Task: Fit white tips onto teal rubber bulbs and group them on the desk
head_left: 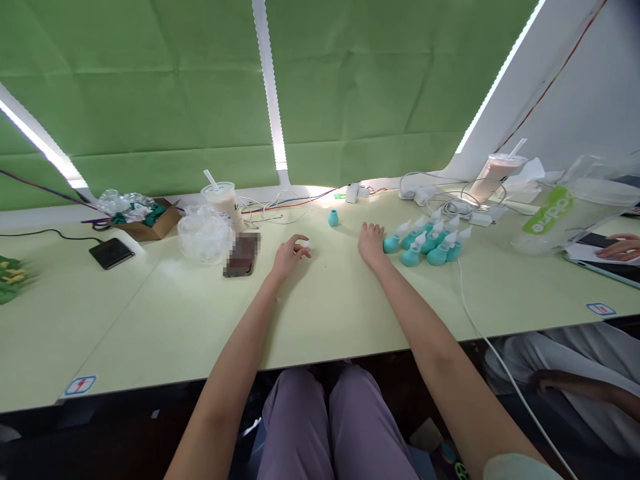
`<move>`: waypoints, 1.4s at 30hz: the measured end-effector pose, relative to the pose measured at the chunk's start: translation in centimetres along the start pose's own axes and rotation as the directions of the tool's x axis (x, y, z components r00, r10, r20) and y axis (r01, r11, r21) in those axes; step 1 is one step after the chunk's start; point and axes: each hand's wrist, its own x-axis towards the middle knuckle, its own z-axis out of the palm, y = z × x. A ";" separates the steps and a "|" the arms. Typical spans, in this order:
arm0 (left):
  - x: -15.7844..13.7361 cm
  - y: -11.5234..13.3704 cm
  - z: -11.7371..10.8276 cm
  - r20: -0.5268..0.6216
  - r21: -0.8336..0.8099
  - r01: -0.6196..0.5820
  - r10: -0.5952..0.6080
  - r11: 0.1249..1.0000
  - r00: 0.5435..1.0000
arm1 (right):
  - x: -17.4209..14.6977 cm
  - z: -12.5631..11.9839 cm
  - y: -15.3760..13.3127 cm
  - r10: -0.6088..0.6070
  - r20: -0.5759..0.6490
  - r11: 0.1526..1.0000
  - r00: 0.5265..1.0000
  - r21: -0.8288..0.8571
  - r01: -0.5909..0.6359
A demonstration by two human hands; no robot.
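Sideways, white tip [306, 245] in left hand [287, 257]

Clear plastic bag [560, 213] — green panel with white lettering, upside down, perhaps "eupre".

place: looks like a makeshift assembly bench in an office-type room, not a home
desk [350, 313]: long pale green tops pushed together, little sticker labels at the front edge
blinds [150, 93]: big green ones pulled down, daylight leaking through the gaps
product: a bunch of identical teal bulbs [430, 243] with white tips lined up, plus one loose bulb [333, 217]
supplies: cardboard box [150, 223] of bits, clear bags [203, 233] of parts
clutter: power strip and cables [440, 200], phones, two drinks [223, 200] with straws
people: co-worker's hand [620, 247] on the same desk, so a shared workstation
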 end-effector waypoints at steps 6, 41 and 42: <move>-0.3 -0.7 -0.9 -0.018 0.555 0.032 -0.026 0.831 0.999 | -1.1 -0.8 -1.7 -0.134 0.028 0.991 0.991 0.000 0.134; -0.4 3.0 1.3 0.109 -0.352 0.022 0.018 0.936 0.994 | -9.2 -8.7 11.9 0.160 -0.002 0.981 0.987 0.113 -0.159; -0.4 3.0 1.3 0.102 -0.355 0.020 0.017 0.935 0.995 | -9.2 -8.8 11.9 0.174 0.002 0.980 0.985 0.100 -0.173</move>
